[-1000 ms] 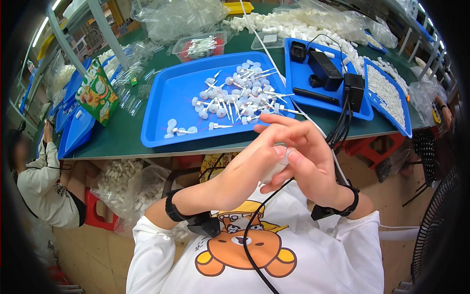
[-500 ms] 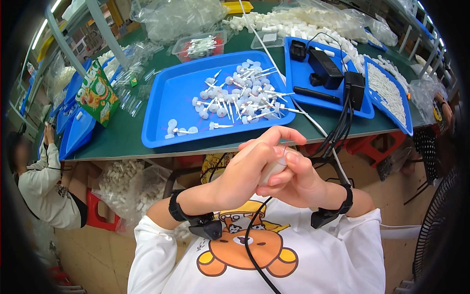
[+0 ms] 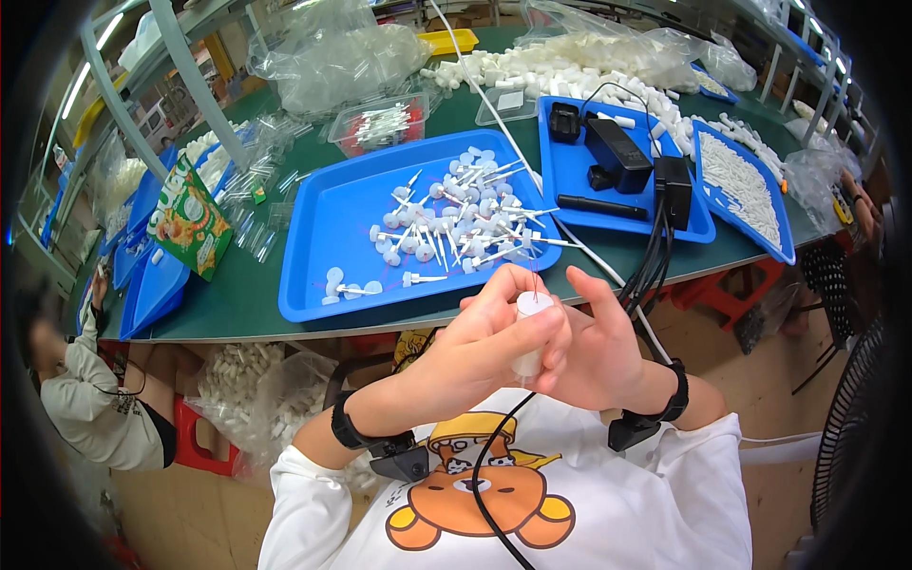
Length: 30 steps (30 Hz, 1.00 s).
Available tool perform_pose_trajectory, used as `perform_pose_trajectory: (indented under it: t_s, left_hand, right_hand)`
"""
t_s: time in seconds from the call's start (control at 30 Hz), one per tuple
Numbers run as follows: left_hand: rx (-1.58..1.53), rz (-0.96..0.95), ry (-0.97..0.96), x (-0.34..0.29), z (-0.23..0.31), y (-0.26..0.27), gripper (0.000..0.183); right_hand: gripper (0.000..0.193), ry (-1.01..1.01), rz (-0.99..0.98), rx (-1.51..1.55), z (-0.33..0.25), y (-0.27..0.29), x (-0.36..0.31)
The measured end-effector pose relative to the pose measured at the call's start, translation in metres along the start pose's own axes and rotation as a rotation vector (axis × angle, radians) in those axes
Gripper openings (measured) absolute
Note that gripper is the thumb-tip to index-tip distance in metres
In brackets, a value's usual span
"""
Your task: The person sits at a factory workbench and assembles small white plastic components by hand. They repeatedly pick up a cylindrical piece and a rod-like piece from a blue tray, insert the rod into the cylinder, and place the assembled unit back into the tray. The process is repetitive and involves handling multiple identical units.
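Note:
My left hand [image 3: 480, 332] is closed round a short white cylinder [image 3: 528, 357], with the thumb across its near side. A thin red strand [image 3: 536, 283] rises from the cylinder's pale round top. Against the left hand's fingers rests my right hand [image 3: 603, 353], its thumb raised and spread away from the cylinder. Some of the right fingers are hidden behind the left hand. Just beyond both hands, a blue tray [image 3: 328, 204] holds a heap of small parts [image 3: 446, 214] with whitish discs and thin white stems, some with fine reddish strands.
Right of the tray, another blue tray [image 3: 698, 228] holds black devices and cables. A third tray [image 3: 746, 185] contains small white sticks. White cylinders [image 3: 570, 71] are piled at the back. Left stand a green snack bag [image 3: 190, 218] and a seated person [image 3: 104, 399].
My right thumb has lifted off the cylinder and spread away. The cylinder now shows more upright in my left hand, its top and red strand in sight.

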<state>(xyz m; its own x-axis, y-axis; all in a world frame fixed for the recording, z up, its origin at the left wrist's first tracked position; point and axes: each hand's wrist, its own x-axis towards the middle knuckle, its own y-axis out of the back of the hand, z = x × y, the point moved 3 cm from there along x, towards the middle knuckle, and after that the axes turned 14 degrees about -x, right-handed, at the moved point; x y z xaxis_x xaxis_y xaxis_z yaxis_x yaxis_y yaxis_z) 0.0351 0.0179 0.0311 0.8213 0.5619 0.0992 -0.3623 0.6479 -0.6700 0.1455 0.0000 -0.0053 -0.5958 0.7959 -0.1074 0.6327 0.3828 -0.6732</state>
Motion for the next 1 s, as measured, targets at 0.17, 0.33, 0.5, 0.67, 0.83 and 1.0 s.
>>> perform_pose_trajectory:
  t_s: [0.17, 0.33, 0.5, 0.67, 0.83, 1.0]
  left_hand:
    - [-0.116, -0.029, -0.043, 0.001, 0.006, -0.010, 0.028]
    - [-0.202, -0.117, 0.037, -0.001, 0.004, -0.007, 0.037]
    - [-0.139, -0.099, 0.065, -0.001, 0.001, -0.008, 0.045]
    - [-0.136, -0.058, 0.078, 0.002, 0.000, -0.005, 0.050]
    - [-0.044, 0.027, 0.109, 0.001, -0.002, -0.009, 0.052]
    - [0.051, 0.017, 0.110, 0.002, -0.004, -0.010, 0.053]
  right_hand:
    - [0.053, 0.196, -0.252, -0.131, -0.015, 0.001, -0.009]
    - [0.053, 0.150, -0.092, -0.375, -0.021, -0.008, -0.013]
    - [0.042, 0.195, -0.051, -0.386, -0.020, -0.014, -0.008]
    - [0.038, 0.174, -0.055, -0.334, -0.011, -0.003, -0.004]
    - [0.052, 0.130, -0.088, -0.341, -0.008, -0.001, -0.005]
    - [0.042, 0.130, -0.218, -0.291, -0.005, -0.004, -0.006]
